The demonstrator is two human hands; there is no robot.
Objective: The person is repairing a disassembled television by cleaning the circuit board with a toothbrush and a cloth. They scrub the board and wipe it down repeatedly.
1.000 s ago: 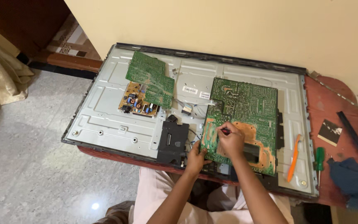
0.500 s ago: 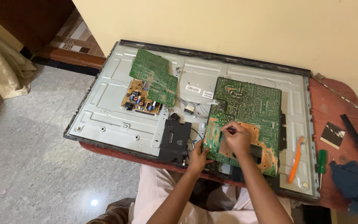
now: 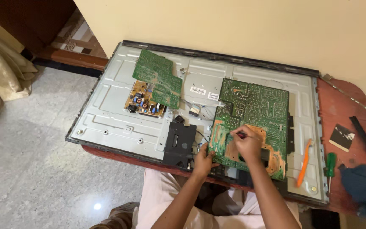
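Over the last second my hands have barely moved; only my head has shifted, so the panel (image 3: 119,114) sits a little differently in view. My right hand (image 3: 247,143) still works the same patch near the board's lower left, so the job there looks unfinished.

The board (image 3: 255,110) lies solder side up on the panel's right half. My right fingers (image 3: 240,135) are pinched on a thin probe (image 3: 236,133), its tip touching the board. My left hand (image 3: 203,160) grips the board's lower-left edge, fingers curled under it, steadying it. An orange pry tool (image 3: 304,163) and a green screwdriver (image 3: 330,165) lie well apart, to my right.
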